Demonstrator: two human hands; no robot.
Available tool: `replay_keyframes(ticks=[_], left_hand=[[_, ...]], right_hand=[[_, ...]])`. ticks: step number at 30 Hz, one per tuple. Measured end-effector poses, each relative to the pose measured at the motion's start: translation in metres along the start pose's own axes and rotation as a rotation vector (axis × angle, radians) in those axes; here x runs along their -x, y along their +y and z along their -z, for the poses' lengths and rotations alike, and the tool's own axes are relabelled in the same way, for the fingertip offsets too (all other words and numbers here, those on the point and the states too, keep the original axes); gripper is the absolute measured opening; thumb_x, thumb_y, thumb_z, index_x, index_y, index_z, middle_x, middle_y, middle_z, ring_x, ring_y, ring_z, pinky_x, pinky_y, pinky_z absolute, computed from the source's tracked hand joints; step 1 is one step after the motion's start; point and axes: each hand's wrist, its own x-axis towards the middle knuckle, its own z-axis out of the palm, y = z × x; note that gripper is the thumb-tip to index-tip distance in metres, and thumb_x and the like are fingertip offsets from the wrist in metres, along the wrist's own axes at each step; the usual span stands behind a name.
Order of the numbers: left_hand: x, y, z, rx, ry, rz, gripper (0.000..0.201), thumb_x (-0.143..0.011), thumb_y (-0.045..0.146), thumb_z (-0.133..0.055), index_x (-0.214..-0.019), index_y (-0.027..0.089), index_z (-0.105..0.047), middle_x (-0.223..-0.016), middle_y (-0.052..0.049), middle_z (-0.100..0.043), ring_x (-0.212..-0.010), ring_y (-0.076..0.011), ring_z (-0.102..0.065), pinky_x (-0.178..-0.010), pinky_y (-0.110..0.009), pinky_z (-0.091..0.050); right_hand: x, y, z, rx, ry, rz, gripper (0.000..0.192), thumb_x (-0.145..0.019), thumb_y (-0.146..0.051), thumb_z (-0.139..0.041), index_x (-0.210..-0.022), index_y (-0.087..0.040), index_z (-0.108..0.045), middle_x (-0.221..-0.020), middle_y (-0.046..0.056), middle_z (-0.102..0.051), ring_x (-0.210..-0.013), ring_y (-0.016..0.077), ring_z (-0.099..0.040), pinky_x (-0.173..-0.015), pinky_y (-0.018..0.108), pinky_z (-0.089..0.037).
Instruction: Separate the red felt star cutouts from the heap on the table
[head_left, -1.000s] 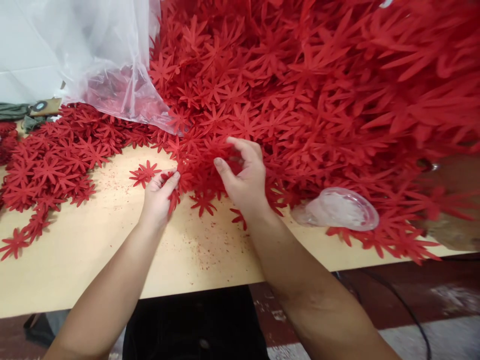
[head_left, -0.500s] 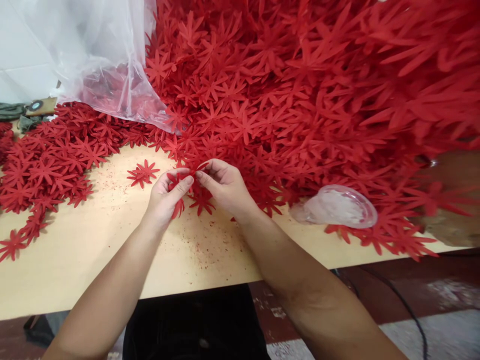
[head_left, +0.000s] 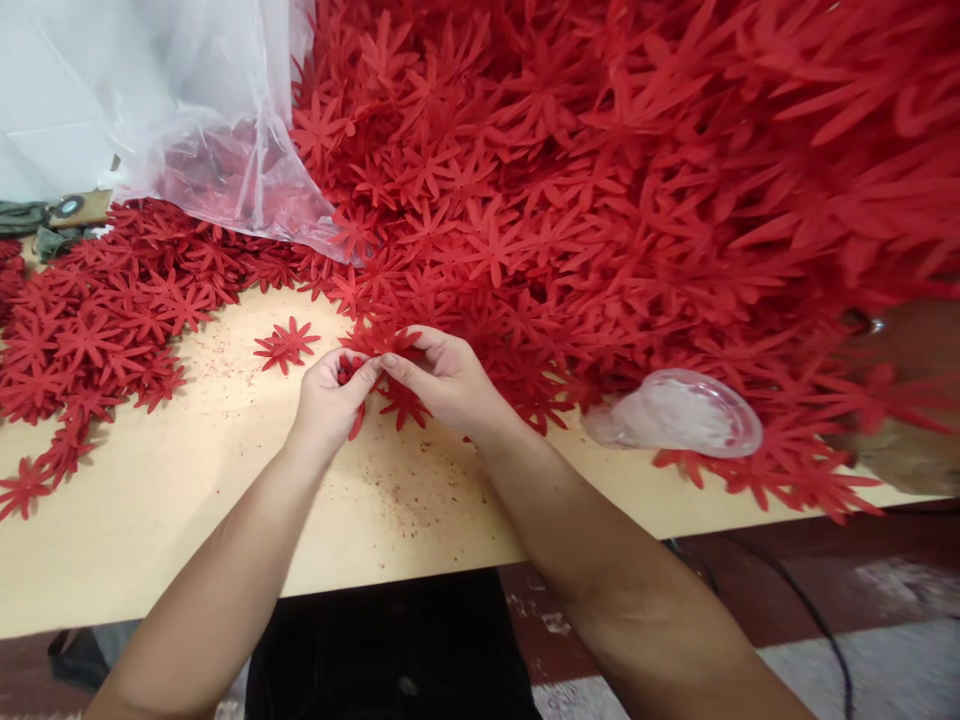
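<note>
My left hand (head_left: pixel 326 395) pinches red cut-out flowers (head_left: pixel 364 340) between thumb and fingers, and my right hand (head_left: pixel 454 385) grips them too, thumb tip meeting thumb tip, just over the near edge of the big red heap (head_left: pixel 570 200). Under my wrists runs a pale wooden table (head_left: pixel 262 530), its bare strip peppered with dark red crumbs (head_left: pixel 412 495). One loose flower (head_left: pixel 286 345) lies apart on the wood, near my left hand, and a lower pile (head_left: pixel 97 330) spreads farther left. Behind that, a clear plastic bag (head_left: pixel 225 190) hangs down before a white wall (head_left: pixel 45 90). To my right a clear plastic tub (head_left: pixel 679 412) leans on its side against the heap. Below the table edge, a black cable (head_left: pixel 817 610) curves over a worn, red-and-grey floor (head_left: pixel 885 660)
</note>
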Motion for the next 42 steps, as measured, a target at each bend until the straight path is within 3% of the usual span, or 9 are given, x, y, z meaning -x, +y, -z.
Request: replay_keyframes(ticks=[8, 14, 18, 21, 24, 29, 33, 37, 42], left_hand=[[0.001, -0.002, 0.0, 0.0, -0.062, -0.079, 0.037, -0.06, 0.044, -0.08, -0.062, 0.017, -0.055, -0.057, 0.005, -0.052, -0.053, -0.0062, -0.042, -0.055, -0.022, -0.037], [0.001, 0.001, 0.001, -0.01, -0.06, -0.104, 0.04, -0.058, 0.048, -0.081, -0.059, 0.018, -0.055, -0.052, 0.006, -0.049, -0.049, -0.0059, -0.038, -0.051, -0.022, -0.034], [-0.001, 0.0, 0.003, 0.02, 0.015, -0.087, 0.039, -0.058, 0.047, -0.082, -0.063, 0.018, -0.056, -0.055, 0.006, -0.05, -0.05, -0.0058, -0.04, -0.05, -0.022, -0.032], [-0.002, -0.002, 0.003, 0.057, 0.026, -0.068, 0.04, -0.057, 0.046, -0.082, -0.064, 0.017, -0.056, -0.057, 0.006, -0.051, -0.053, -0.0056, -0.042, -0.053, -0.021, -0.036], [-0.002, -0.003, 0.002, 0.077, 0.015, -0.032, 0.039, -0.059, 0.046, -0.081, -0.065, 0.017, -0.055, -0.058, 0.006, -0.051, -0.053, -0.0054, -0.043, -0.054, -0.021, -0.036], [0.001, -0.001, 0.002, 0.068, -0.025, 0.011, 0.037, -0.067, 0.049, -0.075, -0.067, 0.018, -0.056, -0.056, 0.005, -0.051, -0.05, -0.006, -0.043, -0.052, -0.022, -0.036], [0.004, 0.0, 0.002, 0.142, -0.11, 0.046, 0.027, -0.071, 0.044, -0.073, -0.079, 0.019, -0.063, -0.069, 0.002, -0.06, -0.058, -0.0077, -0.052, -0.059, -0.023, -0.042], [0.004, 0.001, 0.002, 0.265, -0.192, 0.127, 0.019, -0.073, 0.024, -0.067, -0.092, 0.021, -0.067, -0.082, -0.001, -0.068, -0.074, -0.0117, -0.063, -0.069, -0.025, -0.049], [0.001, -0.002, 0.001, 0.196, -0.072, 0.11, 0.015, -0.069, 0.011, -0.066, -0.083, 0.017, -0.067, -0.072, 0.001, -0.069, -0.064, -0.0089, -0.061, -0.067, -0.024, -0.049]], right_hand=[[-0.004, 0.0, 0.001, 0.037, 0.183, 0.005, 0.044, -0.057, -0.061, -0.077, -0.066, -0.021, -0.062, -0.068, 0.0, -0.063, -0.064, 0.013, -0.057, -0.063, 0.029, -0.05], [-0.007, 0.01, 0.017, 0.202, 0.348, 0.1, 0.028, -0.074, -0.048, -0.069, -0.077, -0.021, -0.064, -0.066, 0.0, -0.06, -0.058, 0.0124, -0.054, -0.057, 0.03, -0.049], [-0.011, 0.013, 0.04, 0.433, 0.498, 0.282, 0.029, -0.082, -0.043, -0.062, -0.104, -0.023, -0.064, -0.099, 0.007, -0.065, -0.088, 0.0197, -0.063, -0.077, 0.037, -0.054], [-0.007, 0.007, 0.038, 0.631, 0.441, 0.403, 0.042, -0.083, -0.045, -0.062, -0.12, -0.027, -0.06, -0.131, 0.01, -0.054, -0.122, 0.0258, -0.051, -0.101, 0.047, -0.045], [0.001, 0.0, 0.02, 0.694, 0.328, 0.424, 0.035, -0.085, -0.045, -0.059, -0.115, -0.028, -0.063, -0.135, 0.008, -0.054, -0.13, 0.0269, -0.045, -0.111, 0.052, -0.033], [0.004, 0.001, 0.003, 0.461, 0.12, 0.206, 0.023, -0.081, -0.044, -0.064, -0.086, -0.021, -0.065, -0.089, 0.006, -0.069, -0.089, 0.0213, -0.063, -0.086, 0.04, -0.051], [-0.003, 0.012, 0.014, 0.349, 0.273, 0.164, 0.013, -0.083, -0.034, -0.059, -0.082, -0.021, -0.06, -0.077, 0.002, -0.063, -0.07, 0.0157, -0.059, -0.069, 0.032, -0.051], [-0.006, 0.017, 0.03, 0.58, 0.479, 0.312, 0.022, -0.082, -0.028, -0.059, -0.104, -0.023, -0.062, -0.104, 0.009, -0.06, -0.098, 0.0224, -0.058, -0.086, 0.041, -0.05], [0.002, 0.002, 0.02, 0.737, 0.386, 0.408, 0.028, -0.084, -0.03, -0.058, -0.111, -0.024, -0.063, -0.114, 0.01, -0.059, -0.114, 0.0264, -0.051, -0.102, 0.049, -0.04]])
